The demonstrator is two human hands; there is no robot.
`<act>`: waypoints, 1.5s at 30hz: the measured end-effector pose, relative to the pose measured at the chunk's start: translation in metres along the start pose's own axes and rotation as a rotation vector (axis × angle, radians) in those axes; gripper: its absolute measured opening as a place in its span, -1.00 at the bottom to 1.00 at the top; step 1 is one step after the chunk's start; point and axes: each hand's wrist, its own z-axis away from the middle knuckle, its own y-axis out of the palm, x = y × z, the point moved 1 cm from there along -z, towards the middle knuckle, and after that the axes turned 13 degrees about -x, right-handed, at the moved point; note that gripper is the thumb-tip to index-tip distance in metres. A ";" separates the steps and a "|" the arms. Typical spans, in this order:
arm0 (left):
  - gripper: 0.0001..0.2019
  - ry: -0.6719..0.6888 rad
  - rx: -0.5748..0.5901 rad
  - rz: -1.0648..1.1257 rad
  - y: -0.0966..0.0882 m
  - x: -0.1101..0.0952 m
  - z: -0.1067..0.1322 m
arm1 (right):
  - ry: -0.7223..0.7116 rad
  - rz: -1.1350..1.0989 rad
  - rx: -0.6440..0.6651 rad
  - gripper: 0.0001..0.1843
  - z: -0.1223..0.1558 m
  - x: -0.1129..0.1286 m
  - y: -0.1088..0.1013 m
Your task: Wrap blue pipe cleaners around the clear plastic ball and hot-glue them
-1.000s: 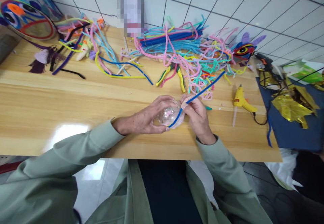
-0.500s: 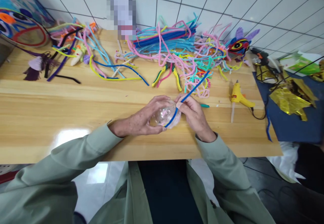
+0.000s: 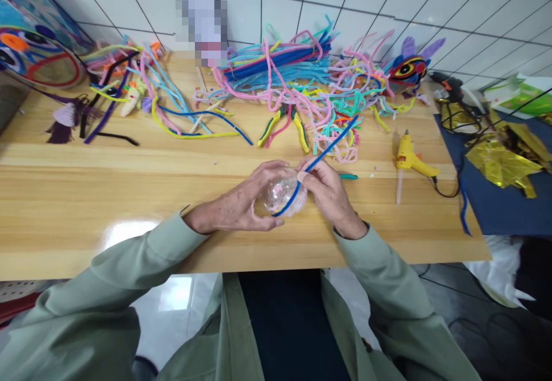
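Over the counter (image 3: 107,183) at mid-frame, the left hand (image 3: 241,201) cups and the right hand (image 3: 330,194) pinches, their fingers on the clear ball (image 3: 275,193) and blue pipe cleaner (image 3: 332,143) respectively, where a light, steady hold should best lay the latter snug.

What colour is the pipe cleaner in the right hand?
The thin pipe cleaner is blue, clearest in head view.
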 end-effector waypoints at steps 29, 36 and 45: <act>-0.35 -0.110 -0.096 0.054 0.009 -0.004 0.007 | -0.121 0.056 -0.045 -0.88 0.007 0.001 0.009; -0.32 -0.029 -0.126 0.049 0.013 0.002 0.010 | 0.063 -0.037 0.014 -0.80 0.005 -0.001 0.008; -0.08 -0.041 -0.027 0.060 0.006 0.005 0.004 | 0.181 -0.149 0.081 -0.76 0.006 0.003 0.008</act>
